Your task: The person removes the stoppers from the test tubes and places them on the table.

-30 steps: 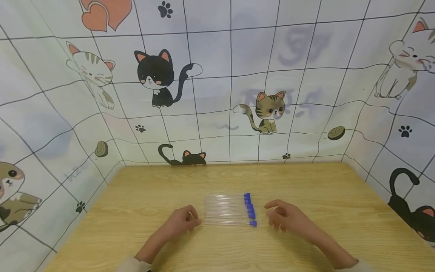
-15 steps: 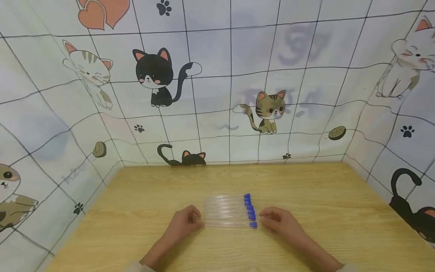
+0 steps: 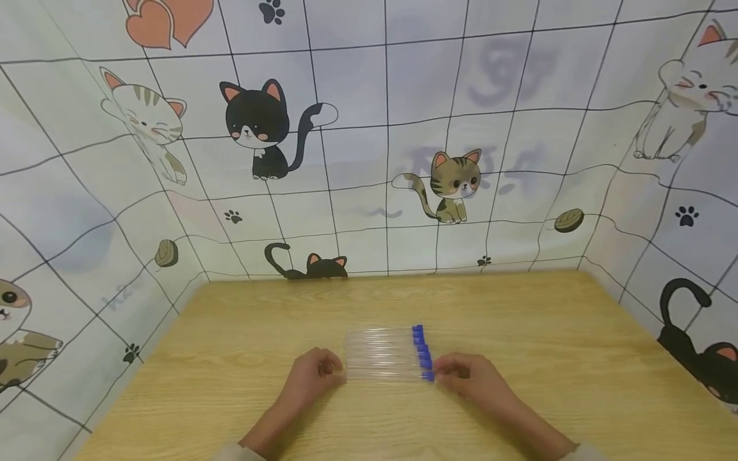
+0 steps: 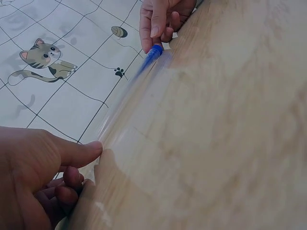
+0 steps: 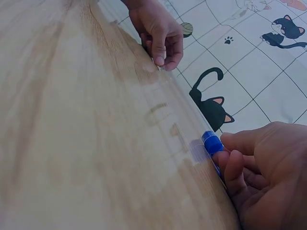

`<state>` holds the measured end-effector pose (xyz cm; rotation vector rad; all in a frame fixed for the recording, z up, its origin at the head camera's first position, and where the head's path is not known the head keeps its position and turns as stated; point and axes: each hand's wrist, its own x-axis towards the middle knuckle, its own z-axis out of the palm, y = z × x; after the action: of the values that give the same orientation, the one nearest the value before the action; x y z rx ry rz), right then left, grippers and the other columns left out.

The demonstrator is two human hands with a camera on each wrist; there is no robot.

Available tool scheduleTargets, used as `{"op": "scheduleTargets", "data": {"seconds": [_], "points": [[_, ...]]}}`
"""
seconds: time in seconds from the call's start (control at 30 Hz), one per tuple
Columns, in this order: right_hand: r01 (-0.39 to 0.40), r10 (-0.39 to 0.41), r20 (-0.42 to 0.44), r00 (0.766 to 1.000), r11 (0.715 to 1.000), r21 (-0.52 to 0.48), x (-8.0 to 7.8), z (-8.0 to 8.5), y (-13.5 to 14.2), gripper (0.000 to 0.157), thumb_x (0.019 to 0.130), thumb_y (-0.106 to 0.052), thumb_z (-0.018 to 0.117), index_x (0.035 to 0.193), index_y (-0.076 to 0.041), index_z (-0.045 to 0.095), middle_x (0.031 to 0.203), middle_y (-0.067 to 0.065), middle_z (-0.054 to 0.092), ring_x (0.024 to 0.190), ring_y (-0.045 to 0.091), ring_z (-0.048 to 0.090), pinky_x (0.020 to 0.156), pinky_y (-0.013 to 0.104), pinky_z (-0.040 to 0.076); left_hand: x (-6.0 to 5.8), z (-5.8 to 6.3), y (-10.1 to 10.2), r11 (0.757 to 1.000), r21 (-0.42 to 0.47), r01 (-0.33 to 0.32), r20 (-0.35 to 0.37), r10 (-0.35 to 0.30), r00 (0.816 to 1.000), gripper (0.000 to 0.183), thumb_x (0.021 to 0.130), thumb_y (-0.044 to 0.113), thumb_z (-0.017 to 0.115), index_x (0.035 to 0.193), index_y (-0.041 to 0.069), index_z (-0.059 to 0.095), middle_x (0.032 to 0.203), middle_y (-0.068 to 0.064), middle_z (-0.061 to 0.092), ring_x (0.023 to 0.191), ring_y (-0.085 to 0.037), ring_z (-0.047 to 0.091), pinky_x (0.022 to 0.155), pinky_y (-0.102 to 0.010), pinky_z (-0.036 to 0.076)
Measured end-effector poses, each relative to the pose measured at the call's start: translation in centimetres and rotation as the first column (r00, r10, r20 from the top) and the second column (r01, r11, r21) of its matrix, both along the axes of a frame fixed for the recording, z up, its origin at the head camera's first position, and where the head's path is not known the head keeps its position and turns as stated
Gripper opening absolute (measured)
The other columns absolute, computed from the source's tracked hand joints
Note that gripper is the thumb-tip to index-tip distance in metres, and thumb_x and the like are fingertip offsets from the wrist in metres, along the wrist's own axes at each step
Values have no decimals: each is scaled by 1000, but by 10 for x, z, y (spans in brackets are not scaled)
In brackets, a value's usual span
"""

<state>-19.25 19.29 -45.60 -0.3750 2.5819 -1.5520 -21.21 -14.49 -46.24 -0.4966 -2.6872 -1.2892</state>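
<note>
Several clear tubes (image 3: 380, 354) with blue caps (image 3: 424, 352) lie side by side on the table, caps to the right. At their clear ends, my left hand (image 3: 314, 376) has its thumb tip right at the end of the nearest tube, fingers loosely bent beneath, as the left wrist view shows. On the opposite side my right hand (image 3: 469, 376) has thumb and index fingertips at the end of the nearest blue cap (image 5: 212, 142). The other fingers of the right hand bend loosely. In the right wrist view the clear tube bodies are faint against the wood.
The wooden table (image 3: 230, 320) is bounded at the back and both sides by a white grid-patterned cloth (image 3: 357, 160) printed with cartoon cats. Light sleeves (image 3: 239, 451) show at both wrists.
My right hand has moved left from beside the tubes to the nearest cap, its fingers drawing closer together. My left hand has moved slightly right to the tube ends.
</note>
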Motion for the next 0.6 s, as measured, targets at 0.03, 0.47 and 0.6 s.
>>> {"op": "scheduleTargets", "data": {"seconds": [0.03, 0.47, 0.6], "points": [[0, 0, -11, 1000, 1000, 9, 0, 0, 0, 28, 85, -27, 73, 106, -9, 70, 101, 1, 69, 91, 20, 61, 71, 26, 50, 0, 0, 0, 1000, 4, 1, -3, -1, 1000, 17, 76, 13, 81, 85, 9, 67, 77, 1, 56, 68, -10, 49, 59, -24, 43], [13, -3, -143, 990, 998, 67, 4, -2, -6, 16, 81, -19, 77, 96, -15, 73, 88, -7, 68, 79, 11, 61, 70, 24, 50, 1, -3, 4, 998, -54, 25, -15, -26, 1000, 15, 76, 23, 80, 86, 17, 71, 81, 8, 57, 72, -7, 53, 63, -24, 44], [12, 2, -150, 989, 996, 93, 4, -4, -7, 17, 80, -19, 77, 96, -15, 73, 82, -9, 64, 75, 9, 59, 67, 24, 49, 3, -5, 5, 997, -72, 42, -27, -44, 999, 16, 77, 27, 80, 86, 17, 71, 81, 10, 58, 72, -6, 53, 62, -24, 44]]}}
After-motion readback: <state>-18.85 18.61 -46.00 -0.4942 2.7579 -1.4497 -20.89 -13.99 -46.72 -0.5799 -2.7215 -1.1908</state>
